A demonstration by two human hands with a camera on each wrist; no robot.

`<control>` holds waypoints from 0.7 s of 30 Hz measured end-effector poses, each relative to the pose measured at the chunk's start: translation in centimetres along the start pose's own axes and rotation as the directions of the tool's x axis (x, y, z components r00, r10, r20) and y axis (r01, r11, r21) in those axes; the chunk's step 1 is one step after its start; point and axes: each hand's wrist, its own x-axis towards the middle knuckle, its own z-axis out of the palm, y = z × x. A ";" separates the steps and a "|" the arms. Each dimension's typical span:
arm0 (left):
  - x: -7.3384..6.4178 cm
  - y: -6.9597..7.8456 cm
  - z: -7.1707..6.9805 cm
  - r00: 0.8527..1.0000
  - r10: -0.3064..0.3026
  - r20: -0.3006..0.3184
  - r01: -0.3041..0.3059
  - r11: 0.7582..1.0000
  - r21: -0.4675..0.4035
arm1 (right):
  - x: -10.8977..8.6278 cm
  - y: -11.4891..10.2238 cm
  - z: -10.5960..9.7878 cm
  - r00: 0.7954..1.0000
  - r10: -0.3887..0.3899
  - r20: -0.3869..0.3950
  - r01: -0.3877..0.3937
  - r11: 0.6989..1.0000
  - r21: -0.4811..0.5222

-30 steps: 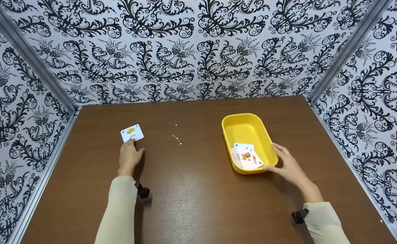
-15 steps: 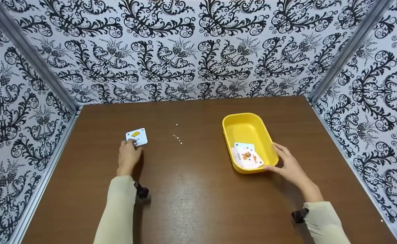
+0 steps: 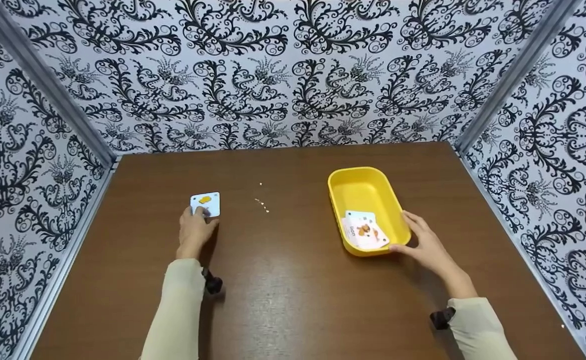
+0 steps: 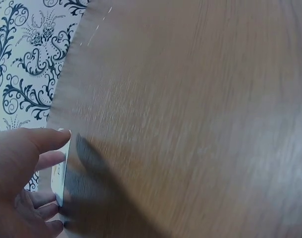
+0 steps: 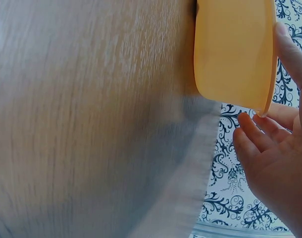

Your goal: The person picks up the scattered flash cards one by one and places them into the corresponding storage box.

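Note:
A white picture card with a yellow drawing lies at the left of the table. My left hand holds it, with a fingertip on its face and the thumb at its near right corner. In the left wrist view the card shows nearly edge-on between the thumb and the other fingers. At the right, my right hand holds the yellow plastic tray at its near right corner, thumb at the near rim and fingers along the right side. Several cards, the top one reading "lion", lie inside the tray.
The brown wooden table is bounded by black-and-white patterned walls at the back and sides. Small pale flecks mark the tabletop between card and tray. A dark device sits at each wrist.
The card has slid a little to the right and toward me under my left hand, and the thumb has come to its corner. My right hand and the tray have stayed still.

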 end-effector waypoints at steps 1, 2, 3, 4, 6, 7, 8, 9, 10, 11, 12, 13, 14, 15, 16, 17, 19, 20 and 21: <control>0.1 0.1 0.1 1.000 -0.004 -0.010 0.004 1.000 -0.001 | 0.0 0.0 0.0 1.000 -0.005 -0.004 0.005 1.000 -0.002; 0.2 0.1 0.3 1.000 -0.014 -0.021 0.014 1.000 -0.002 | 0.0 0.0 0.0 1.000 -0.010 -0.006 0.010 1.000 -0.003; 0.2 0.3 0.4 0.999 -0.031 -0.028 0.031 0.999 -0.006 | 0.0 0.0 0.0 1.000 -0.014 -0.007 0.014 1.000 -0.003; 0.2 0.4 0.5 0.998 -0.053 -0.035 0.053 0.999 -0.013 | 0.0 0.0 0.0 1.000 -0.020 -0.010 0.020 1.000 -0.004; 0.4 0.6 0.8 0.993 -0.106 -0.051 0.104 0.994 -0.038 | 0.0 0.0 0.0 1.000 -0.024 -0.012 0.024 1.000 -0.004; 0.5 0.8 0.9 0.990 -0.132 -0.056 0.129 0.990 -0.049 | 0.0 0.0 0.0 1.000 -0.023 -0.012 0.023 1.000 -0.003; 0.7 1.0 1.0 0.986 -0.156 -0.061 0.152 0.987 -0.061 | 0.0 0.0 -0.1 1.000 -0.022 -0.012 0.022 1.000 -0.004; 0.8 1.1 1.2 0.982 -0.175 -0.067 0.171 0.983 -0.067 | 0.0 -0.1 -0.1 1.000 -0.021 -0.012 0.021 1.000 -0.004; 1.0 1.3 1.3 0.979 -0.189 -0.075 0.184 0.980 -0.070 | 0.1 -0.1 -0.1 1.000 -0.022 -0.013 0.022 1.000 -0.005; 1.2 1.4 1.4 0.976 -0.201 -0.086 0.195 0.979 -0.066 | 0.1 -0.1 -0.1 1.000 -0.022 -0.014 0.022 1.000 -0.005; 1.3 1.6 1.4 0.973 -0.211 -0.095 0.206 0.977 -0.057 | 0.1 -0.2 -0.1 1.000 -0.021 -0.015 0.021 1.000 -0.004; 1.5 1.7 1.5 0.970 -0.220 -0.107 0.216 0.975 -0.048 | 0.1 -0.2 -0.1 1.000 -0.019 -0.014 0.019 1.000 -0.004; 1.6 1.8 1.5 0.966 -0.227 -0.120 0.224 0.974 -0.036 | 0.1 -0.2 0.0 1.000 -0.017 -0.013 0.017 1.000 -0.005; 1.7 1.9 1.5 0.963 -0.235 -0.133 0.233 0.972 -0.026 | 0.0 -0.2 0.0 1.000 -0.015 -0.011 0.015 1.000 -0.003; 1.9 1.9 1.5 0.960 -0.241 -0.142 0.241 0.970 -0.014 | 0.0 -0.2 0.0 1.000 -0.012 -0.010 0.012 1.000 -0.003; 1.9 2.0 1.4 0.958 -0.247 -0.149 0.249 0.968 -0.001 | 0.0 -0.2 0.0 1.000 -0.009 -0.008 0.009 1.000 -0.003; 2.1 2.1 1.4 0.954 -0.251 -0.163 0.259 0.965 0.030 | 0.0 -0.1 0.0 1.000 -0.005 -0.002 0.005 1.000 -0.005; 2.1 2.1 1.3 0.954 -0.251 -0.166 0.262 0.964 0.048 | 0.0 -0.1 0.0 1.000 -0.004 -0.001 0.004 1.000 -0.004; 2.2 2.1 1.3 0.953 -0.249 -0.172 0.263 0.963 0.060 | 0.1 -0.1 -0.1 1.000 -0.002 0.000 0.002 1.000 -0.003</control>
